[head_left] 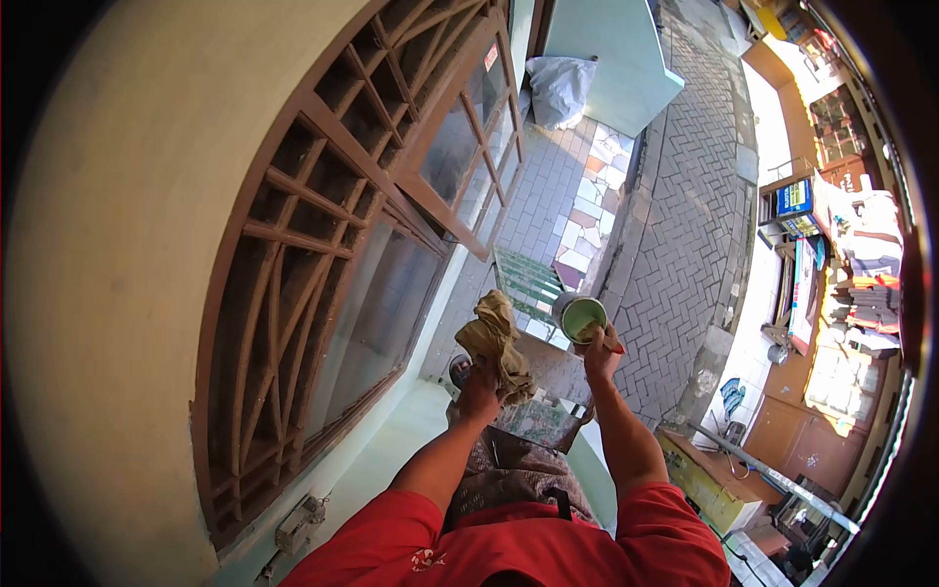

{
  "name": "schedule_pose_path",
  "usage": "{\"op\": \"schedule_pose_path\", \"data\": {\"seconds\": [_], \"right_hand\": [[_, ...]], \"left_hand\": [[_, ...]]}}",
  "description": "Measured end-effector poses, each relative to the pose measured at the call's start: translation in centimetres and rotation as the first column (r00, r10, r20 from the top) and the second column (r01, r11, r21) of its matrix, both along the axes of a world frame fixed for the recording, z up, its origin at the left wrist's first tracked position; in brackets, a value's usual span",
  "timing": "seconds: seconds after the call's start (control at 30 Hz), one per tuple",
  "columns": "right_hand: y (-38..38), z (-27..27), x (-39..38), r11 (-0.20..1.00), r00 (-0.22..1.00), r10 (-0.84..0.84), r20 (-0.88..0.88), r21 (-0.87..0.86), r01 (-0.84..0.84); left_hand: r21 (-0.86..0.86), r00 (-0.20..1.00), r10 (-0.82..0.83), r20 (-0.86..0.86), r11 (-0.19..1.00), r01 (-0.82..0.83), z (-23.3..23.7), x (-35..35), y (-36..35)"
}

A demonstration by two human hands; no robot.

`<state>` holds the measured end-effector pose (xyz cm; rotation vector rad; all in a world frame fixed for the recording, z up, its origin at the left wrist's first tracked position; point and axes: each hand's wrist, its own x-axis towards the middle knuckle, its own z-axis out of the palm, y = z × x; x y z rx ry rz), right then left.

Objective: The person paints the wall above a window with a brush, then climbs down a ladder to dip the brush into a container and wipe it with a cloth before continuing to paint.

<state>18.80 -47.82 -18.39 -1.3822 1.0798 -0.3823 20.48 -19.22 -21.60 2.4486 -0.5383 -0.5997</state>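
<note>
My left hand [477, 393] is closed round a crumpled tan cloth [496, 342], whose folds spread above and beside the fingers. My right hand [601, 358] grips the near rim of a metal can [583, 315] with pale green paint inside, its mouth tilted toward me. A small red piece [614, 346], like a handle end, shows by the right fingers. Cloth and can are side by side in front of my body, over a worn board-like surface [538, 423] with green stains.
At left, a brown wooden window frame [284, 235] has an opened glazed sash [460, 147] reaching outward. A green slatted piece [528, 284] lies beyond my hands. Further off are a white sack [560, 88], a low pale wall [611, 59] and a paved lane [685, 215].
</note>
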Motion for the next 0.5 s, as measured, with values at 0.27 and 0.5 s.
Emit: {"op": "schedule_pose_path", "data": {"seconds": [0.27, 0.5], "right_hand": [[0.2, 8.8, 3.3, 0.983, 0.981, 0.152, 0.12, -0.119, -0.138], [2.2, 14.6, 3.6, 0.939, 0.923, 0.341, 0.179, -0.109, -0.325]], "left_hand": [[0.035, 0.986, -0.121, -0.114, 0.991, 0.126, 5.8, 0.8, 1.3], [-0.256, 0.999, 0.038, -0.025, 0.966, -0.043, 10.7, -1.6, 5.6]]}}
